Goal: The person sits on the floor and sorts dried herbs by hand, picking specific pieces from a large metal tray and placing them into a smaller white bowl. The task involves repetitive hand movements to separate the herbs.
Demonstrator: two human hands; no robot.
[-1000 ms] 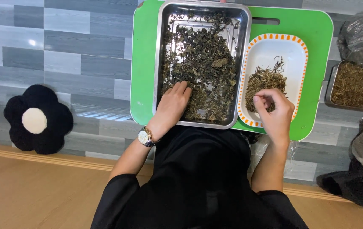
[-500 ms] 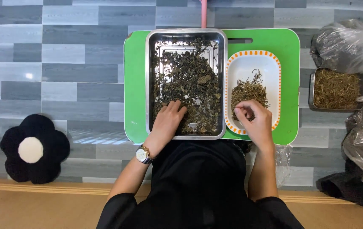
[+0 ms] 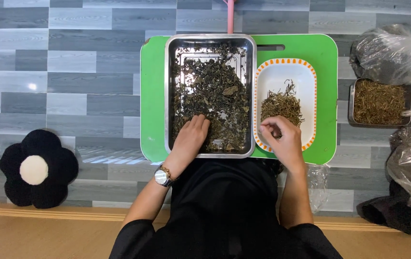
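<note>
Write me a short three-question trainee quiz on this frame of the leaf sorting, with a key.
1. True or false: the left hand rests in the steel tray of dark dried leaves.
2. Which dish is the right hand over? A) the white dish with the orange rim B) the small metal tray off to the right C) the black flower-shaped cushion
3. Fill in: both the steel tray and the white dish sit on a ____ board.

Key
1. True: the fingers lie in the leaves at the near end.
2. A: the fingertips are at the near edge of the pile of thin stems.
3. Green.
</note>
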